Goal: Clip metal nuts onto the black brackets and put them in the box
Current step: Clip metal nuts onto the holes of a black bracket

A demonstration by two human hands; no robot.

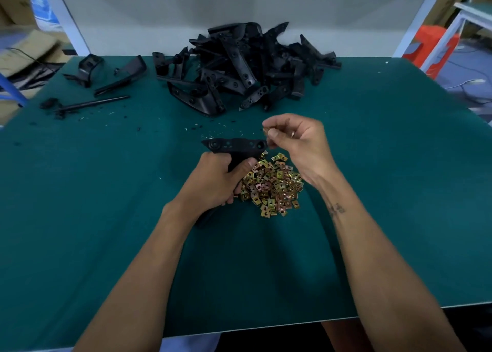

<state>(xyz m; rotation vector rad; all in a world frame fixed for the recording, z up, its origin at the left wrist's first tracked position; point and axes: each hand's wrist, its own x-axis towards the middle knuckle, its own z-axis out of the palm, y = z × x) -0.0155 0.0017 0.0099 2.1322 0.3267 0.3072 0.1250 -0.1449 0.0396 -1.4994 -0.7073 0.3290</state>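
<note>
We see one black bracket point(234, 145) held above the green tabletop point(386, 165), its flat perforated end pointing right. The left hand point(215, 184) grips its lower stem, fingers curled round it. Just beside the bracket's right tip, the right hand point(295, 141) pinches a small metal nut point(265, 130) between thumb and fingertips. Below both hands lies a heap of brass-coloured nuts point(271, 185). Farther back we find a pile of black brackets point(245, 66), with a few loose black parts point(106, 72) to its left.
</note>
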